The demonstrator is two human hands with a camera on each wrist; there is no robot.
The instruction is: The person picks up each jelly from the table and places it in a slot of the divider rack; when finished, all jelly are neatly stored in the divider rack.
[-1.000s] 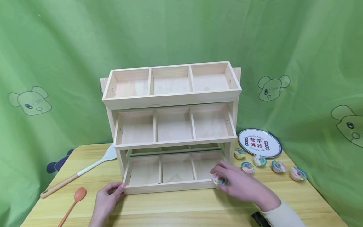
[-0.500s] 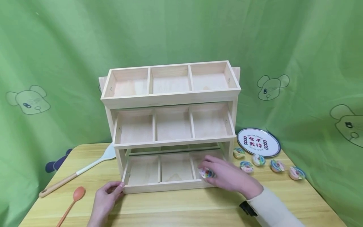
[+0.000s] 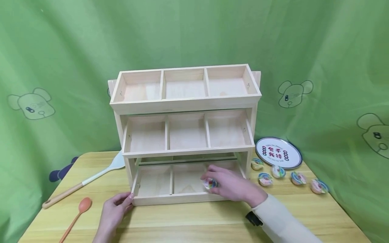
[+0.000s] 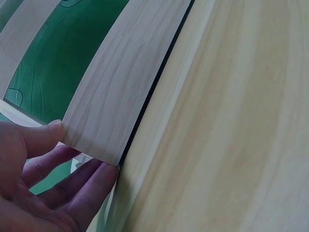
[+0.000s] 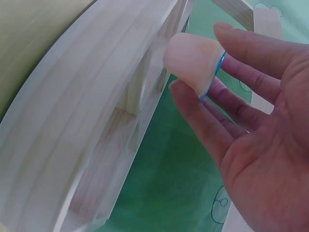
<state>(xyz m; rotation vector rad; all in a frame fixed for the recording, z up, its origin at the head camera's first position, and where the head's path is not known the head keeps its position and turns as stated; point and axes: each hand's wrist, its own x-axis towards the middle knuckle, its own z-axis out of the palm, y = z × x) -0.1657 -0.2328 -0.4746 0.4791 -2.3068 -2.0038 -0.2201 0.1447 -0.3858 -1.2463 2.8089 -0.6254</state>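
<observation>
My right hand (image 3: pixel 232 185) holds a jelly cup (image 3: pixel 210 183) by its edge between thumb and fingers. It hovers over the lowest tray of a wooden three-tier rack (image 3: pixel 185 101), near the divider between the middle and right compartments. Pale pink filling and a blue rim show on this jelly cup (image 5: pixel 193 60) in the right wrist view. At the lowest tray's left front corner, my left hand (image 3: pixel 113 212) grips the wood. The left wrist view has the thumb on the upper edge of the front board (image 4: pixel 108 92) and the fingertips against its end.
Several jelly cups (image 3: pixel 265 179) lie on the table right of the rack, before a white oval plate (image 3: pixel 278 153) with a dark rim. Left are a white spatula (image 3: pixel 91 180) with a wooden handle and an orange spoon (image 3: pixel 84 205). A green curtain (image 3: pixel 304 44) hangs behind.
My right hand has carried the jelly cup leftward, from the lowest tray's right front corner towards the middle compartment. The left hand stays at its corner.
</observation>
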